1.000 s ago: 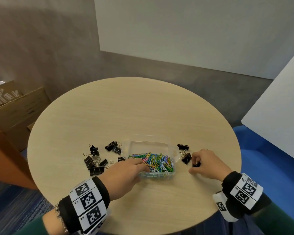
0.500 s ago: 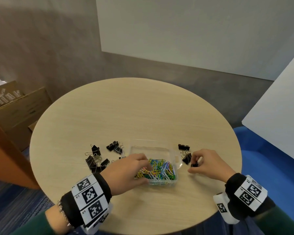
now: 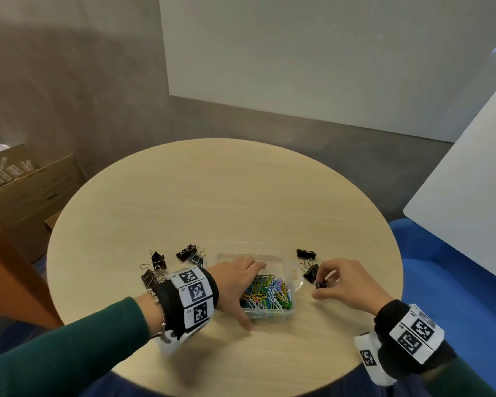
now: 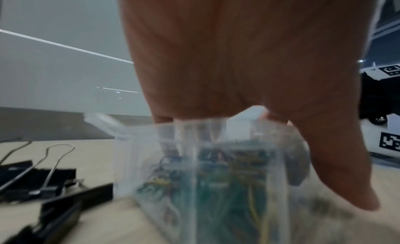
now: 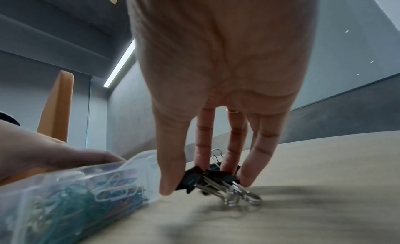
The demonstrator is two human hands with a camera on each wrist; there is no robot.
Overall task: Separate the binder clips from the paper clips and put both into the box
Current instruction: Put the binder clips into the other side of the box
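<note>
A clear plastic box (image 3: 269, 313) sits near the round table's front edge, with coloured paper clips (image 3: 269, 293) heaped in its near half. My left hand (image 3: 235, 285) holds the box's left end: fingers (image 4: 168, 141) dip inside, thumb (image 4: 337, 179) outside the near wall. Just right of the box, my right hand (image 3: 325, 283) pinches black binder clips (image 5: 207, 177) against the tabletop. Two more binder clips (image 3: 306, 253) lie beside it. Several binder clips (image 3: 158, 260) lie left of the box, partly hidden behind my left wrist.
The wooden table (image 3: 212, 196) has bare surface behind the box. An open cardboard carton (image 3: 26, 190) stands on the floor at the left beside an orange panel (image 3: 0, 267). A blue seat (image 3: 447, 282) and a white board (image 3: 470, 167) are at the right.
My left hand has slid from the paper clip heap toward the box's far left side, thumb dropping outside the near wall. The right hand stays beside the box, still pinching binder clips.
</note>
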